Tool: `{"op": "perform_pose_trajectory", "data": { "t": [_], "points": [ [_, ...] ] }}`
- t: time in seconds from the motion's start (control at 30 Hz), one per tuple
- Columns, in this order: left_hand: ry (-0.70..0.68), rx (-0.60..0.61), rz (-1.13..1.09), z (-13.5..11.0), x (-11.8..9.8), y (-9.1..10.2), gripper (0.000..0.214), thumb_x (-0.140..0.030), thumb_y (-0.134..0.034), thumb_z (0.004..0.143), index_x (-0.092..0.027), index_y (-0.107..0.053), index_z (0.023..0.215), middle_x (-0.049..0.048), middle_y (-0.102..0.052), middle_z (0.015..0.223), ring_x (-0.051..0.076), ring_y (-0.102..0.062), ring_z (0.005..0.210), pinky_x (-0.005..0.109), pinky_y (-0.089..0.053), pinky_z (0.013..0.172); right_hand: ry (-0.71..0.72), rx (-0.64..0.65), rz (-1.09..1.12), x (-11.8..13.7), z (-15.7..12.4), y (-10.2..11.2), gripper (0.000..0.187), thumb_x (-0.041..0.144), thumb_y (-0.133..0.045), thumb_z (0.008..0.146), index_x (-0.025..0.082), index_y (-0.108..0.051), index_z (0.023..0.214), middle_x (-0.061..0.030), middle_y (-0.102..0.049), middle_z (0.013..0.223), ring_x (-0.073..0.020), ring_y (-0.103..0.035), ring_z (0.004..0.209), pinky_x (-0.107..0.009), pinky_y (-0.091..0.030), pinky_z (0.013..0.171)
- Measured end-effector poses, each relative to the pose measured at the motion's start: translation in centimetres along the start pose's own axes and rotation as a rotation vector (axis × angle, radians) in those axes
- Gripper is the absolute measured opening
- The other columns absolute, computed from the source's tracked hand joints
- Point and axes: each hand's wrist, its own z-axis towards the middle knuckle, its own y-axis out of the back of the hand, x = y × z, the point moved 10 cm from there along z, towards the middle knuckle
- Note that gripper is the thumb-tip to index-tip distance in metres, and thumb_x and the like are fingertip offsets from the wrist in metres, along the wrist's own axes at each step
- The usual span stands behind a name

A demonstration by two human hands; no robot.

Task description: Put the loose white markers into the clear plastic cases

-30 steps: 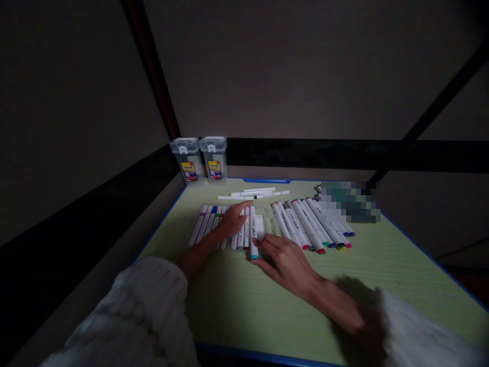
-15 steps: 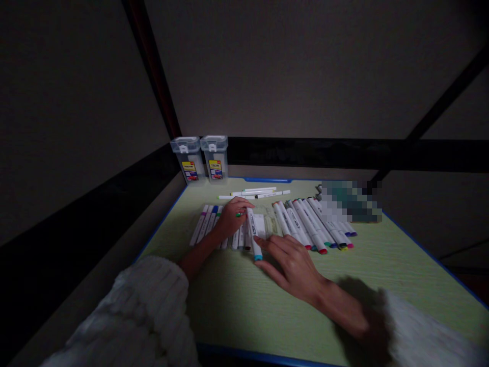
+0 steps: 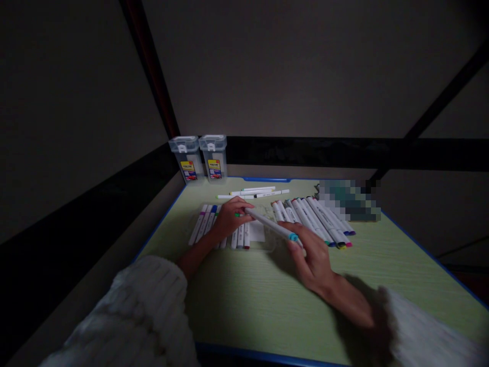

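A white marker (image 3: 269, 223) with a light-blue end slants above the table between my two hands. My right hand (image 3: 311, 255) grips it near the blue end, thumb below and fingers over the top. At its far end the fingers of my left hand (image 3: 230, 220) close on the barrel. Beneath my left hand lies a clear plastic case (image 3: 270, 244), holding a row of white markers (image 3: 201, 224) with coloured ends. The left wrist and fingers cover part of that row. A pale rectangle (image 3: 257, 232) shows in the case's right part.
Several loose markers (image 3: 311, 221) lie side by side to the right. Thin pens (image 3: 263, 192) lie behind the case. Two lidded clear boxes (image 3: 214, 160) stand at the back left corner. A blurred-out flat object (image 3: 349, 201) sits at the back right of the green table (image 3: 244, 306).
My right hand has moved right and closed on the marker's blue end. That end has swung right and up, while the left hand has stayed nearly in place.
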Motion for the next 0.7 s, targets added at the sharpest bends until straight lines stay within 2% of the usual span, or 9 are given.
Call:
{"op": "perform_pose_trajectory", "data": {
  "t": [0.17, 0.33, 0.57, 0.7],
  "points": [
    [-0.001, 0.003, 0.037, 0.0, -0.4, 0.2, 0.021, -0.026, -0.072, 0.058, -0.012, -0.066, 0.073, 0.0023, -0.058, 0.071, 0.009, -0.051, 0.059, 0.021, -0.044, 0.054, -0.317, -0.178, 0.251, -3.6, -0.5, 1.3, 0.029, 0.030, -0.030, 0.089, 0.017, -0.053, 0.099, -0.0006, -0.051, 0.061, -0.0133, -0.048, 0.054, -0.028, -0.040, 0.049],
    [-0.004, 0.069, 0.047, -0.1, -1.7, -0.3, 0.022, -0.033, -0.071, 0.058, -0.012, -0.066, 0.063, -0.0011, -0.054, 0.058, 0.007, -0.044, 0.053, 0.019, -0.036, 0.048, -0.422, -0.315, 0.484, -5.6, -0.5, 1.5, 0.029, 0.035, -0.032, 0.089, 0.018, -0.052, 0.102, -0.0007, -0.053, 0.070, -0.0108, -0.047, 0.055, -0.026, -0.041, 0.048],
    [0.004, 0.239, 0.012, -1.0, -3.8, -2.8, 0.016, -0.028, -0.069, 0.062, -0.012, -0.065, 0.061, -0.0034, -0.050, 0.053, 0.006, -0.043, 0.051, 0.018, -0.030, 0.047, -0.485, -0.199, 0.634, -5.7, -0.2, -0.7, 0.020, 0.032, -0.045, 0.084, 0.019, -0.053, 0.097, 0.0028, -0.052, 0.066, -0.0080, -0.046, 0.048, -0.022, -0.039, 0.043],
    [0.074, 0.294, -0.031, -1.6, -3.9, -3.7, 0.018, -0.030, -0.066, 0.065, -0.012, -0.064, 0.063, -0.0039, -0.050, 0.052, 0.006, -0.042, 0.048, 0.017, -0.031, 0.044, -0.491, -0.149, 0.675, -5.6, 0.0, -1.4, 0.017, 0.032, -0.050, 0.082, 0.018, -0.055, 0.090, 0.0044, -0.050, 0.060, -0.0077, -0.046, 0.048, -0.021, -0.039, 0.045]
  ]
}}
